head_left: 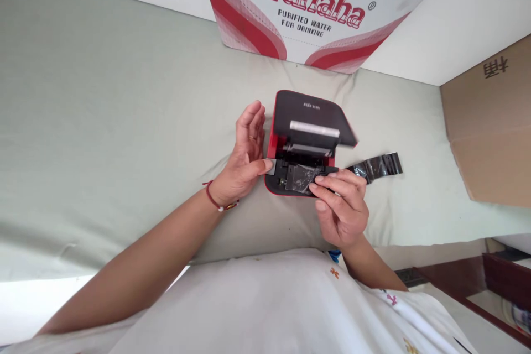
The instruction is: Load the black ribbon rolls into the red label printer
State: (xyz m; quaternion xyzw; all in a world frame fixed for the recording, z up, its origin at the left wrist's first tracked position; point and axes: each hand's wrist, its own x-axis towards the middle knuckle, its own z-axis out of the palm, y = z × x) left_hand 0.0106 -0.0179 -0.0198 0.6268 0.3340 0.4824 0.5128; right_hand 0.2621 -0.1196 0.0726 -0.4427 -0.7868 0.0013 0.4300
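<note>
A small black and red machine, like a label printer, stands with its black lid raised. Its red sides show around the dark inside. My left hand is at its left side, fingers stretched out and thumb tip on a grey patch at the front corner. A shiny, creased piece of black film lies over the front part. Bent fingertips of my right hand rest on its right end, with the thumb apart below. Behind that hand, a black strip lies on the cloth; its near end is hidden.
A pale green cloth covers the surface. A white and red water carton stands at the back, against a white wall. To the right is a brown cardboard box. Dark red furniture shows at the lower right.
</note>
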